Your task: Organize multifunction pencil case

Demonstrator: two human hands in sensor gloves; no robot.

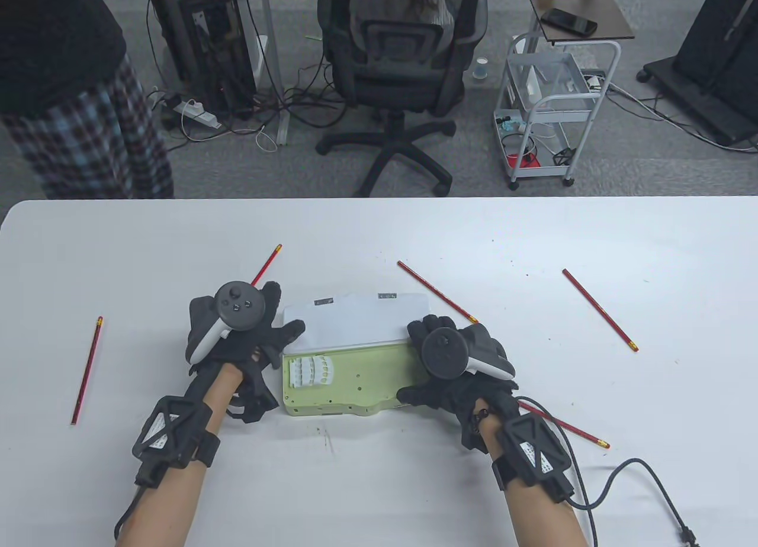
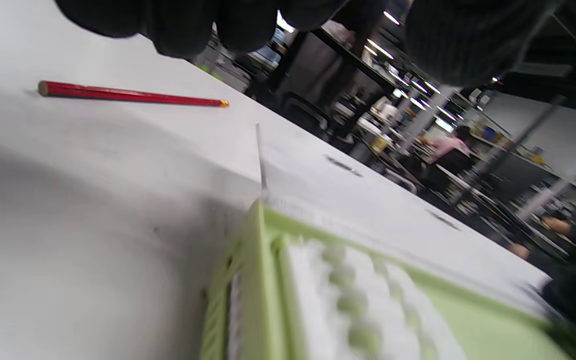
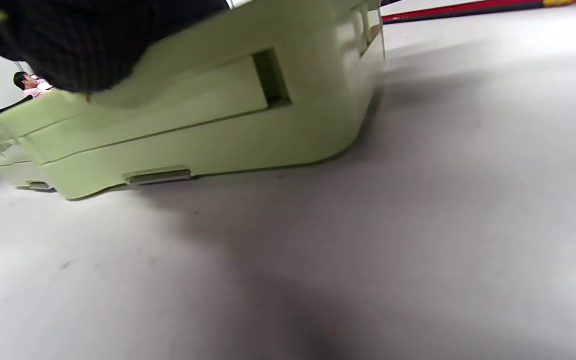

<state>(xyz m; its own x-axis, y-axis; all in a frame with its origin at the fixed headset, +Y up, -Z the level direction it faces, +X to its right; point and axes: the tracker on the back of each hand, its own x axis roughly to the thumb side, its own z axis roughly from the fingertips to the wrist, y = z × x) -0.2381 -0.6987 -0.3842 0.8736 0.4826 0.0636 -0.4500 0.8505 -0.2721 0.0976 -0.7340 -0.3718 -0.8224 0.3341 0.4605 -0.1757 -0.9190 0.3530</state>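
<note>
Lying open on the white tabletop (image 1: 379, 488), the green pencil case (image 1: 349, 381) has its white lid (image 1: 355, 322) folded back. The left hand (image 1: 237, 334) holds the case's left end, and the right hand (image 1: 456, 363) grips its right end. Red pencils (image 1: 599, 309) lie scattered around the case.

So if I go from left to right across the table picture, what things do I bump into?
Far-left pencil → left hand → pencil case → right hand → far-right pencil. The other three pencils overlap these across the picture, so I left them out.
</note>
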